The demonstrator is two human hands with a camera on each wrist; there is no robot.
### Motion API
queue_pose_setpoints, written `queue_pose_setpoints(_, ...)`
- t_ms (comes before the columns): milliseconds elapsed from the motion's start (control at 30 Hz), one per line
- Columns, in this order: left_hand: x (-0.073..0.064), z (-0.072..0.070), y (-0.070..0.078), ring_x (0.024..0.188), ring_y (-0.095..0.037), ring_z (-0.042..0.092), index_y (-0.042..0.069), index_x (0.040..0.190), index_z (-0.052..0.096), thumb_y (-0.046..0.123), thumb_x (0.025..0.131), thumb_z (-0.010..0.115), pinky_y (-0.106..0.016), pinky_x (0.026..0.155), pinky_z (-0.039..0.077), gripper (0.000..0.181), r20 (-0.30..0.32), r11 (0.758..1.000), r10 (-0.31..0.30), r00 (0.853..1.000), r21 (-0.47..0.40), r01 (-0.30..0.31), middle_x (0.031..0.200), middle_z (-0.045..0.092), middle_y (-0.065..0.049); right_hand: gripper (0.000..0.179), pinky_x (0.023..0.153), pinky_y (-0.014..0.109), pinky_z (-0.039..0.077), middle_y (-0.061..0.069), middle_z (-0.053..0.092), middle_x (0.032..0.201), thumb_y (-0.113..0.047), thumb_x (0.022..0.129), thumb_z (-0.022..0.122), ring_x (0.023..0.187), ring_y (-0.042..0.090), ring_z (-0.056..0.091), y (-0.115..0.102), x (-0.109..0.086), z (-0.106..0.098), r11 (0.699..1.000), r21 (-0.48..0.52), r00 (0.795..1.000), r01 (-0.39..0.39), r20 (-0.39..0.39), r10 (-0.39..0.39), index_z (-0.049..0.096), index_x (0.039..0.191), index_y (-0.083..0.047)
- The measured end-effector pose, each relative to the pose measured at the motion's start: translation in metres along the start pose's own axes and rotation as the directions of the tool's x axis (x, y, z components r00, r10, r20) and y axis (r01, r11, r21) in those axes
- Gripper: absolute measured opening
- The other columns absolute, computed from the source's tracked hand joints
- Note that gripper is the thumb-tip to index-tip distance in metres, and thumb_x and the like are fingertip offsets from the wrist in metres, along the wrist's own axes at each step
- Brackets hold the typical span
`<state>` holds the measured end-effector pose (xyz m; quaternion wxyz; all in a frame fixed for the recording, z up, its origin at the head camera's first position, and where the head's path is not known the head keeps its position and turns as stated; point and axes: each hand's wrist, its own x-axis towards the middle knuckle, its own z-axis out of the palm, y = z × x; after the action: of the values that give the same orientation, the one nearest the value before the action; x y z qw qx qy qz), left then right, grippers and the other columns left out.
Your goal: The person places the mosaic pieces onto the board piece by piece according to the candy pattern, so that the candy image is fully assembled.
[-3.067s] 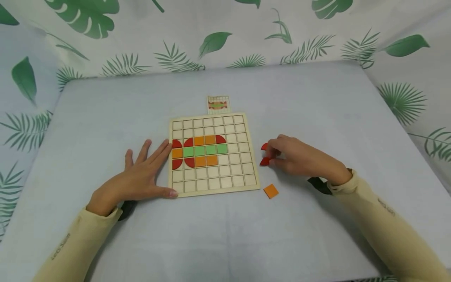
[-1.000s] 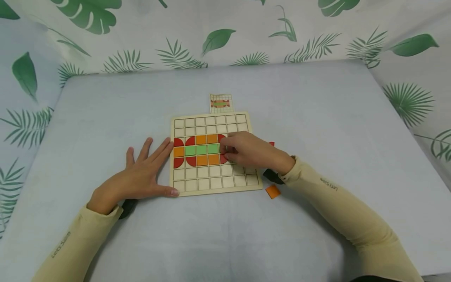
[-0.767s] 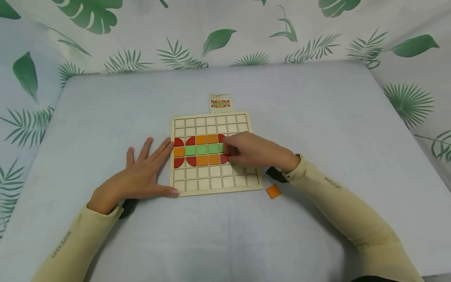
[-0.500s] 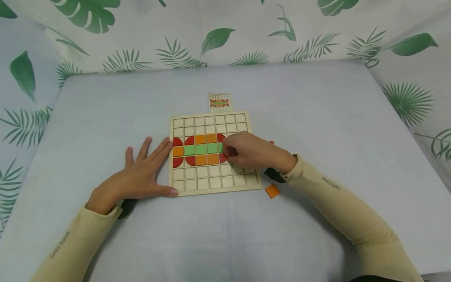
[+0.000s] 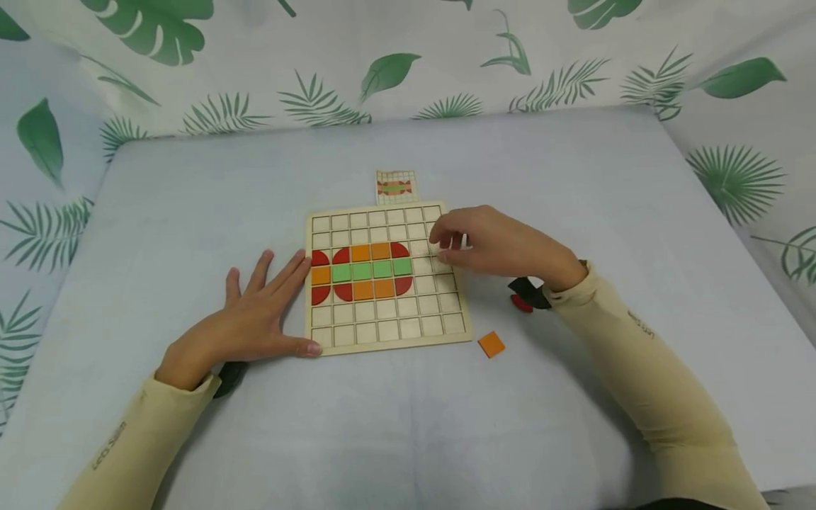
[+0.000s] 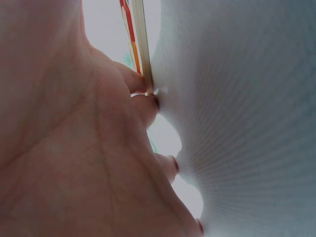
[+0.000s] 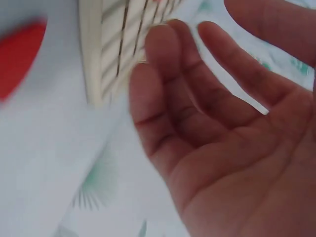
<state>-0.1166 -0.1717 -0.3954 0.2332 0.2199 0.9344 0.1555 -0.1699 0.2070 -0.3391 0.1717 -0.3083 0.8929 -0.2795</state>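
A wooden grid board (image 5: 357, 333) lies on the table, with red quarter-round, orange and green square tiles set in its middle rows. My left hand (image 5: 248, 322) is spread flat, its fingertips and thumb touching the board's left edge; the left wrist view shows the fingers against that edge (image 6: 143, 44). Over the board's right side hovers my right hand (image 5: 497, 241), fingers loosely bent with nothing between them. The red quarter-round tile (image 5: 403, 285) sits in the lower row's right end. An orange square tile (image 5: 491, 344) lies off the board's lower right corner.
A small pattern card (image 5: 395, 187) stands against the board's far edge. One loose red tile (image 5: 521, 303) shows partly under the right wrist, beside a dark wrist strap (image 5: 530, 292). Leaf-printed cloth (image 5: 255, 64) hangs behind the table.
A red quarter-round tile from beside the board now lies at the lower row's right end. My right hand has released it and moved up and right. The left hand stays put.
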Motion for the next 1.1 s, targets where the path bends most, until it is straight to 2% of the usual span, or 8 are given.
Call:
queue_pose_setpoints(200,0.000,0.001,0.000,0.159,-0.051,-0.015,0.015,0.174,0.001,0.075,0.079,0.081,-0.082,0.111,-0.014,0.137,-0.002,1.000,0.005,1.000,-0.005,-0.005,0.181,-0.002,-0.008,0.029,0.090,0.046,0.054,0.010,0.070,0.116,-0.011,0.101,0.073,0.105,0.027,0.064,0.017,-0.012,-0.015,0.991,-0.008,0.991,-0.131,0.040,0.131,0.069,0.128,-0.003)
queue_pose_setpoints(367,0.000,0.001,0.000,0.159,-0.050,-0.016,0.015,0.174,0.001,0.075,0.079,0.081,-0.082,0.112,-0.014,0.137,0.000,1.000,0.007,1.000,-0.005,-0.007,0.181,-0.002,-0.008,0.028,0.091,0.046,0.051,0.007,0.068,0.110,-0.014,0.096,0.079,0.106,0.027,0.061,0.032,-0.016,-0.020,0.977,-0.024,0.971,-0.214,0.108,0.215,0.070,0.122,-0.007)
queue_pose_setpoints(500,0.000,0.001,-0.001,0.159,-0.050,-0.016,0.015,0.174,0.001,0.075,0.079,0.081,-0.082,0.112,-0.015,0.138,0.002,1.000,0.003,1.000,-0.006,-0.003,0.181,-0.002,-0.008,0.025,0.092,0.045,0.048,0.008,0.064,0.106,-0.014,0.094,0.084,0.104,0.027,0.057,0.043,-0.017,-0.021,0.971,-0.017,0.958,-0.238,0.159,0.237,0.070,0.114,-0.008)
queue_pose_setpoints(667,0.001,0.001,-0.001,0.159,-0.050,-0.016,0.015,0.174,0.001,0.076,0.079,0.080,-0.082,0.111,-0.015,0.138,0.003,1.000,0.000,1.000,-0.003,0.000,0.181,-0.002,-0.008,0.022,0.092,0.044,0.046,0.008,0.060,0.107,-0.009,0.092,0.083,0.105,0.027,0.054,0.051,-0.016,-0.019,0.973,0.004,0.954,-0.230,0.196,0.225,0.068,0.109,-0.010)
queue_pose_setpoints(867,0.001,0.000,0.000,0.159,-0.050,-0.016,0.015,0.174,0.001,0.076,0.079,0.080,-0.082,0.111,-0.015,0.138,0.003,1.000,0.004,1.000,-0.005,-0.004,0.180,-0.002,-0.008,0.016,0.082,0.040,0.046,0.006,0.058,0.093,0.000,0.093,0.078,0.092,0.024,0.054,0.055,-0.015,-0.017,0.987,-0.008,0.976,-0.160,0.149,0.160,0.065,0.096,-0.010)
queue_pose_setpoints(1100,0.001,0.000,0.000,0.159,-0.051,-0.016,0.014,0.174,0.002,0.075,0.078,0.081,-0.082,0.111,-0.016,0.138,0.005,1.000,-0.004,1.000,-0.006,0.004,0.180,-0.002,-0.009,0.014,0.079,0.039,0.049,0.005,0.064,0.090,0.003,0.097,0.074,0.087,0.023,0.057,0.057,-0.007,-0.013,0.986,0.009,0.986,-0.165,0.028,0.165,0.065,0.097,-0.007)
